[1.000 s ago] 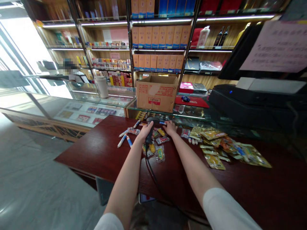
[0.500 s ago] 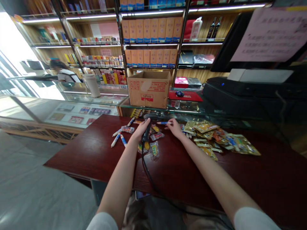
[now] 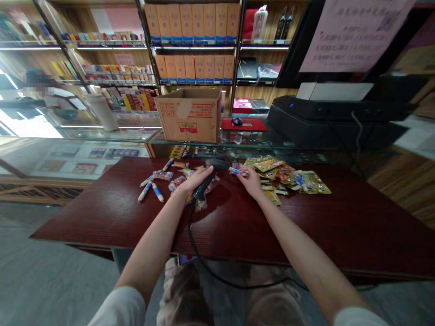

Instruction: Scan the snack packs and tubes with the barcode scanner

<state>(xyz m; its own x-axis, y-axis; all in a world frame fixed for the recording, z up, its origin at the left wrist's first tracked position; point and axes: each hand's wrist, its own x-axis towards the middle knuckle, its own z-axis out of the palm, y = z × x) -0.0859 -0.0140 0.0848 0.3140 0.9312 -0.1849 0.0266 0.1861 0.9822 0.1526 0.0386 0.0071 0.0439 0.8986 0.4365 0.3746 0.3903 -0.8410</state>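
My left hand (image 3: 197,180) is wrapped around the handle of a black barcode scanner (image 3: 217,164), whose head points right. A small stick in blue-and-white wrapping (image 3: 234,170) is pinched in the fingers of my right hand (image 3: 250,182), just in front of the scanner head. Under and behind my left hand lie small wrapped snacks (image 3: 176,183), partly hidden. Several similar blue-and-white sticks (image 3: 145,191) lie on the table to the left. Beside my right hand is a heap of gold snack packets (image 3: 272,167).
The dark red wooden table (image 3: 238,226) meets a glass counter holding an open cardboard box (image 3: 188,117), a mouse (image 3: 237,121) and a black printer-like machine (image 3: 319,113). The scanner's cable (image 3: 204,260) hangs over the front edge. A person (image 3: 57,97) is at the far left.
My view has swung to the right. The scanner is now lifted and turned toward the stick, and the gap between them has narrowed. Both hands keep their hold.
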